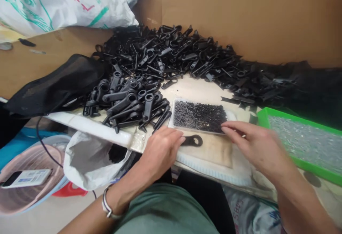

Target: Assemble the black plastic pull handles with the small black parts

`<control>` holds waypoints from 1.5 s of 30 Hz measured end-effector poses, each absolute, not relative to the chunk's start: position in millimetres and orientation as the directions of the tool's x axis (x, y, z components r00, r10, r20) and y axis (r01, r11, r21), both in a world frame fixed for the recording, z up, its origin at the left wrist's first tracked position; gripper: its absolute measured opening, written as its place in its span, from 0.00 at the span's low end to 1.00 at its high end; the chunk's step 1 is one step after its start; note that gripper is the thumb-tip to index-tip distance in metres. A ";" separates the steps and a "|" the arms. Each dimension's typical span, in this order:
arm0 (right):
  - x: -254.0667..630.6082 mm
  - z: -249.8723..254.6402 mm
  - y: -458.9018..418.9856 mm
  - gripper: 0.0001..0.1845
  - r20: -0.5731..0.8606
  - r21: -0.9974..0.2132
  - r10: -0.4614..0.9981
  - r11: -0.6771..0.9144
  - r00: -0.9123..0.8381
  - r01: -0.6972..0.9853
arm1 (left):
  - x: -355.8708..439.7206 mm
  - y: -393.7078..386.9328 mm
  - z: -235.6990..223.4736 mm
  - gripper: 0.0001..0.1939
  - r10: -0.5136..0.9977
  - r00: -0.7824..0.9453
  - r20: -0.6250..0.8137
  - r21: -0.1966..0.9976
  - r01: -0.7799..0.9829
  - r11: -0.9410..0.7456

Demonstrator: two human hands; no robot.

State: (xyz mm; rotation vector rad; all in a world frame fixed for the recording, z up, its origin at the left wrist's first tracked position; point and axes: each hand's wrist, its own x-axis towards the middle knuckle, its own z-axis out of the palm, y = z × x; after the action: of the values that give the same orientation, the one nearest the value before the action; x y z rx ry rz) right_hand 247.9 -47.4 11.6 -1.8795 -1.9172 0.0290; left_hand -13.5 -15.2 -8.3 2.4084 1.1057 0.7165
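Note:
My left hand is closed around the handle end of a black plastic part with a ring-shaped head. Its ring end points right, over a worn cloth pad. Behind it lies a shallow tray of small screws or pins, greyer at the left and darker at the right. At the tray's front right corner, my right hand has thumb and forefinger pinched together. Whatever sits between those fingertips, if anything, is too small to make out.
Black plastic parts are heaped at left, with a larger pile behind. A green tray of small clear pieces stands right. Below left are a white sack and a pink basket holding a phone-like object. Cardboard walls the back.

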 end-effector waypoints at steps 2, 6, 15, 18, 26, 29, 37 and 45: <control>248.2 11.3 -50.5 0.14 0.303 -0.355 0.953 0.087 0.026 0.931 | -18.3 -14.0 -7.5 0.10 0.779 0.564 0.273 0.596 0.536 -0.597; 249.1 8.8 -62.3 0.14 0.298 -0.401 0.954 0.093 0.034 0.911 | -23.1 -14.8 -8.8 0.04 0.770 0.581 0.263 0.647 0.485 -0.588; 248.6 0.2 -76.3 0.16 0.218 -0.446 0.974 0.042 0.063 0.894 | -22.1 -12.1 -13.8 0.06 0.774 0.584 0.245 0.688 0.458 -0.563; 249.9 -1.4 -75.4 0.16 0.199 -0.453 0.978 0.032 0.066 0.891 | -22.6 -9.2 -13.6 0.06 0.780 0.582 0.229 0.702 0.456 -0.547; 234.1 8.1 -71.5 0.13 0.235 -0.522 0.971 0.172 -0.054 0.835 | -22.3 -6.9 -12.5 0.07 0.764 0.601 0.236 0.731 0.408 -0.547; 220.0 11.9 -66.3 0.09 0.260 -0.542 0.949 0.297 -0.179 0.786 | -21.8 -6.2 -13.2 0.07 0.760 0.603 0.242 0.733 0.400 -0.550; 207.2 -2.0 -54.5 0.11 0.329 -0.386 0.852 0.515 -0.408 0.765 | -23.9 -7.2 -16.4 0.07 0.751 0.612 0.250 0.723 0.398 -0.565; 204.1 -6.9 -49.6 0.10 0.358 -0.264 0.813 0.560 -0.460 0.785 | -22.5 -3.4 -19.4 0.07 0.731 0.628 0.268 0.717 0.377 -0.586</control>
State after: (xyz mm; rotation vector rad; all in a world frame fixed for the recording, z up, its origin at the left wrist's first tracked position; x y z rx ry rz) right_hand 204.1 -49.6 -6.9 -1.2898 -2.3532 0.0843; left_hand -22.5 -3.4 -19.4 2.2263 0.8628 0.7392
